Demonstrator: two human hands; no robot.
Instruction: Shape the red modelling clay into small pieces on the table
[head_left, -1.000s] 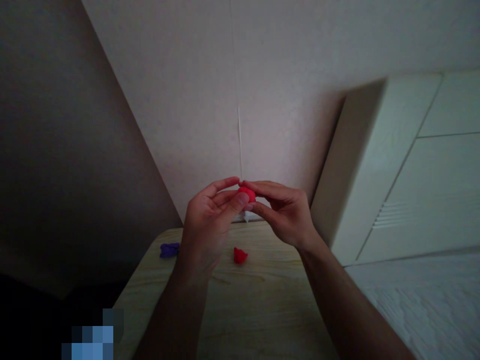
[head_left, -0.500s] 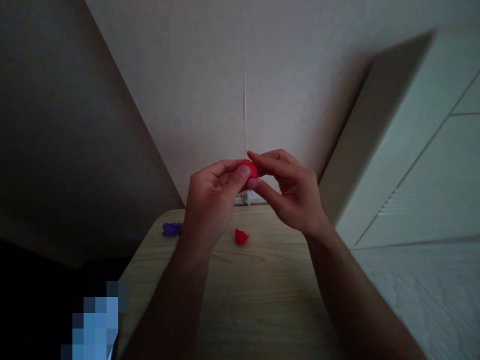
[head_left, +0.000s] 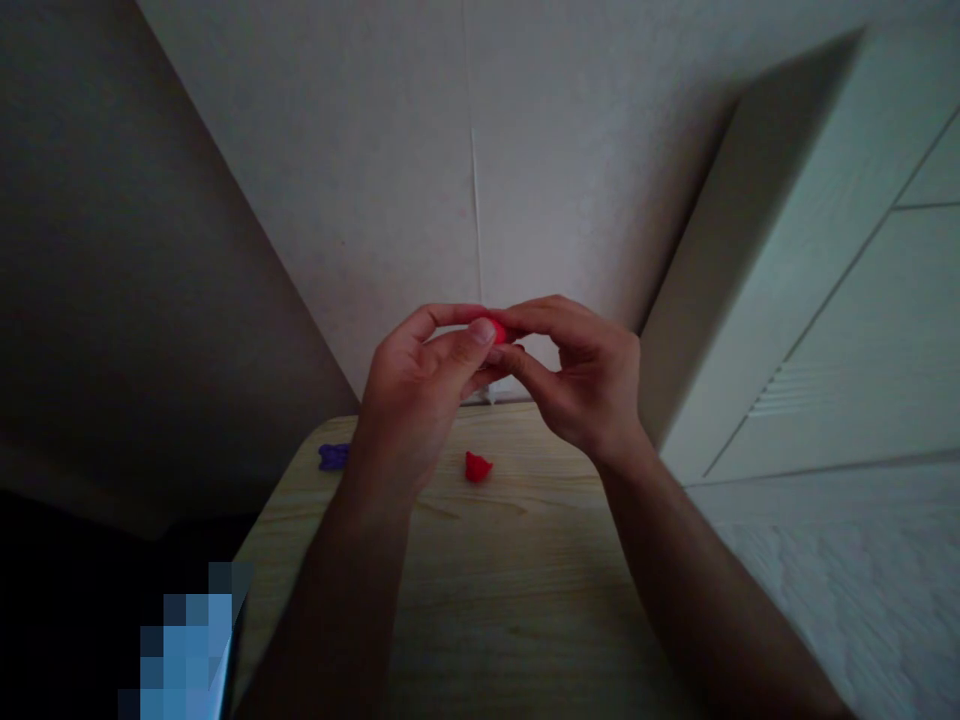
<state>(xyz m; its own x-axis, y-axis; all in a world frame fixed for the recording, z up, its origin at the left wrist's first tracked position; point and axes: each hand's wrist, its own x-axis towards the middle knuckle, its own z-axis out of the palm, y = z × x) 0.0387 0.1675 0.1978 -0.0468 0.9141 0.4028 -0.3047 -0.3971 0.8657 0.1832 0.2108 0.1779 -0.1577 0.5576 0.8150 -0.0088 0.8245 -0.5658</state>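
Observation:
A lump of red modelling clay (head_left: 499,331) is held up above the far edge of the wooden table. My left hand (head_left: 411,390) pinches it between thumb and fingers. From the other side, the thumb and fingertips of my right hand (head_left: 589,375) close on the same lump, hiding much of it. Below the hands, a smaller torn-looking red clay piece (head_left: 477,467) lies on the tabletop (head_left: 517,570). Left of my left wrist sits a purple clay piece (head_left: 333,457), partly covered by the wrist.
A pale wall (head_left: 375,150) rises right behind the table. On the right stands a light cabinet (head_left: 840,330) over a pale floor (head_left: 847,590). At the lower left, a blurred-out bluish patch (head_left: 187,660) borders the table's edge.
My right fingers have closed further onto the red lump, and less of it shows. The whole view has shifted slightly. Both pieces on the table lie as before.

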